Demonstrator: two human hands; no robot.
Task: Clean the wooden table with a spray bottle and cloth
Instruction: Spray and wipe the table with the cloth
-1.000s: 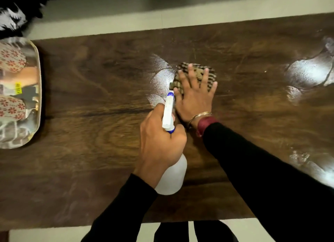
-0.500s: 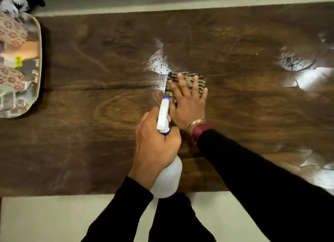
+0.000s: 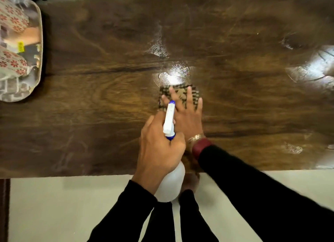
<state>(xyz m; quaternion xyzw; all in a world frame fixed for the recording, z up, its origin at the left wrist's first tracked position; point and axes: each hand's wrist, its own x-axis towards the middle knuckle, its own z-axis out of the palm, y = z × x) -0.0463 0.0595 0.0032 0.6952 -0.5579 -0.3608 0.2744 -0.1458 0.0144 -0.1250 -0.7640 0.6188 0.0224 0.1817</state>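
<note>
**While the Left Hand Grips the Spray Bottle, the Right Hand Flattens the Cloth**

Where the dark wooden table nears its front edge, both hands work close together, just right of the middle of the view. The left hand is curled round the neck of the spray bottle, fingers wrapped under the white trigger head. The bottle's pale body hangs out past the table edge, above the light floor. Its blue-tipped nozzle points away from the person and crosses over the near left corner of the cloth.

The right hand lies palm down on the cloth, fingers straight and spread, pressing it flat on the wood. It is a checked cloth in brown and tan, folded to a small pad, showing between and beyond the fingers. A gold bangle circles the right wrist, with a dark red cuff just behind it — both arms are in black sleeves.

Just beyond the cloth a wet patch shines bright on the wood, touching the cloth's far edge. A larger gleaming smear lies well apart at the right end of the table.

At the left end sits a shiny metal tray — on it stand cups with a red flower pattern, partly cut off by the edge of the view.
</note>
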